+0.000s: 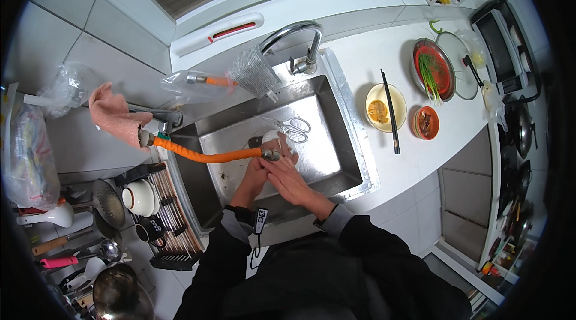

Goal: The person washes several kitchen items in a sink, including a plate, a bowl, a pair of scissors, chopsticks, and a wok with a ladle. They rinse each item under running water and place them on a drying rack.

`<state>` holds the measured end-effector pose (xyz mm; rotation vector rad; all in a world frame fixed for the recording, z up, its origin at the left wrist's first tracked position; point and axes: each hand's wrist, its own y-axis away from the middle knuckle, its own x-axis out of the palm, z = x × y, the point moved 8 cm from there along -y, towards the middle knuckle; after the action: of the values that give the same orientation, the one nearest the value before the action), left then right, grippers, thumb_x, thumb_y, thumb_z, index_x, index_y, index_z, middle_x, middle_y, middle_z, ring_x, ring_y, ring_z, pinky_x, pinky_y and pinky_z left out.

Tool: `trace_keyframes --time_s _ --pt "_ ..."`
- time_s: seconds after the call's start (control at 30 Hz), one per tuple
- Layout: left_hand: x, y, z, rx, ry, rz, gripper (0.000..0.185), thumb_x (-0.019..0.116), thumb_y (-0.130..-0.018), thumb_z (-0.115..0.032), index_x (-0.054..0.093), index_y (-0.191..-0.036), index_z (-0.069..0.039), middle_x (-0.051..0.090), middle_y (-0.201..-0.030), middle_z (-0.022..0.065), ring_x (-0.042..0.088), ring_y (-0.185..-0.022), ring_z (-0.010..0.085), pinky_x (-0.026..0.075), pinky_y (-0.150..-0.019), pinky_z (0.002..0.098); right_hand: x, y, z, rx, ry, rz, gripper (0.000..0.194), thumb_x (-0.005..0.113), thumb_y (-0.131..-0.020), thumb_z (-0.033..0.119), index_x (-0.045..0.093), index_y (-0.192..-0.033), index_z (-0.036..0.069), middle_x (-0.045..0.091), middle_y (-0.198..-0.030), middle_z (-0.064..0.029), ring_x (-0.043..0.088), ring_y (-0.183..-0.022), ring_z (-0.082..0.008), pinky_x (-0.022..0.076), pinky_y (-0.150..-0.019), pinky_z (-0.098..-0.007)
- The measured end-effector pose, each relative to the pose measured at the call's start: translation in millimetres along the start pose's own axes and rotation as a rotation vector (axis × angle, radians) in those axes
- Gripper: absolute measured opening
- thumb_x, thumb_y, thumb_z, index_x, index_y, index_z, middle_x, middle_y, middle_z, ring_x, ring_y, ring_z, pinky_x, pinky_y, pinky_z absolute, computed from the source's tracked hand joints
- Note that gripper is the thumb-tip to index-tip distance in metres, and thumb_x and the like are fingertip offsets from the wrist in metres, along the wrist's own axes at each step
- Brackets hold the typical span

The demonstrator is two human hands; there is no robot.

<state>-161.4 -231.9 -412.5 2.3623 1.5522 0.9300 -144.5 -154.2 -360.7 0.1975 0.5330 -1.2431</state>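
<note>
Both hands are close together over the stainless steel sink (324,158), beneath the metal end of an orange hose (211,157). My left hand (254,178) has its fingers curled against my right hand; whether it holds anything is hidden. My right hand (288,180) reaches across with its fingers extended, next to the hose's nozzle (270,154). Just beyond the fingers, a pinkish-brown item (288,143), perhaps meat, lies in the sink. A white ribbed thing (270,135) is partly hidden behind it. Scissors (294,129) with metal handles rest on the sink floor.
A chrome faucet (294,27) arches behind the sink, near a hanging mesh cloth (253,70). On the right counter are a cream bowl (399,99) with black chopsticks (389,111), a small orange bowl (433,123) and green onions (429,75) in a basin. A dish rack (173,207) stands left.
</note>
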Motion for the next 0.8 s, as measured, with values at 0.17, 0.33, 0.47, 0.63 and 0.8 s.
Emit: trace_keyframes --time_s 0.17,0.33,0.47,0.63,0.8 --pt "18.9 12.1 17.0 -0.163 -0.06 0.154 0.035 0.065 -0.084 -0.008 0.056 -0.117 -0.001 0.063 -0.109 0.0064 0.061 -0.097 0.015 0.048 -0.086 0.0305 -13.8 -37.6 -45.0 -0.068 0.276 0.174 0.037 0.04 -0.095 0.02 0.054 -0.127 0.008 0.054 -0.126 -0.0129 0.042 -0.126 -0.0289 0.0242 -0.109 -0.0463" --pt "13.8 11.0 19.2 -0.174 0.257 -0.082 0.041 0.062 -0.086 -0.007 0.047 -0.124 -0.003 0.057 -0.117 0.0085 0.059 -0.105 0.0196 0.048 -0.095 0.0369 -36.7 -10.8 -138.7 0.554 -0.551 -0.057 0.044 0.04 -0.1 0.03 0.047 -0.133 0.003 0.053 -0.129 -0.0127 0.045 -0.125 -0.0225 0.0321 -0.104 -0.0289" --pt "-1.3 0.9 18.6 0.001 0.572 -0.261 0.036 0.059 -0.089 -0.008 0.046 -0.123 -0.006 0.057 -0.117 0.007 0.057 -0.109 0.0195 0.048 -0.096 0.0365 -43.8 35.7 -92.7 0.332 -0.252 -0.267 0.049 0.038 -0.097 0.022 0.033 -0.138 -0.005 0.034 -0.144 -0.0216 0.029 -0.135 -0.0338 0.0197 -0.112 -0.0386" --pt "-5.4 -19.2 32.3 -0.011 0.467 -0.271 0.028 0.05 -0.095 -0.013 0.046 -0.122 -0.006 0.057 -0.114 0.0044 0.056 -0.105 0.0152 0.049 -0.088 0.0301 -22.3 22.5 -14.4 0.108 0.169 -0.107 0.054 0.046 -0.09 0.016 0.031 -0.139 -0.004 0.029 -0.146 -0.0198 0.022 -0.138 -0.0364 0.0173 -0.11 -0.0494" --pt "-2.6 -4.1 24.6 0.002 0.389 -0.281 0.031 0.047 -0.097 -0.017 0.044 -0.126 -0.007 0.055 -0.116 0.0039 0.055 -0.106 0.0149 0.049 -0.086 0.0302 -18.2 -6.5 -31.8 0.169 0.078 0.009 0.043 0.044 -0.094 0.02 0.043 -0.135 0.009 0.037 -0.144 -0.0139 0.033 -0.134 -0.0302 0.0229 -0.108 -0.0504"
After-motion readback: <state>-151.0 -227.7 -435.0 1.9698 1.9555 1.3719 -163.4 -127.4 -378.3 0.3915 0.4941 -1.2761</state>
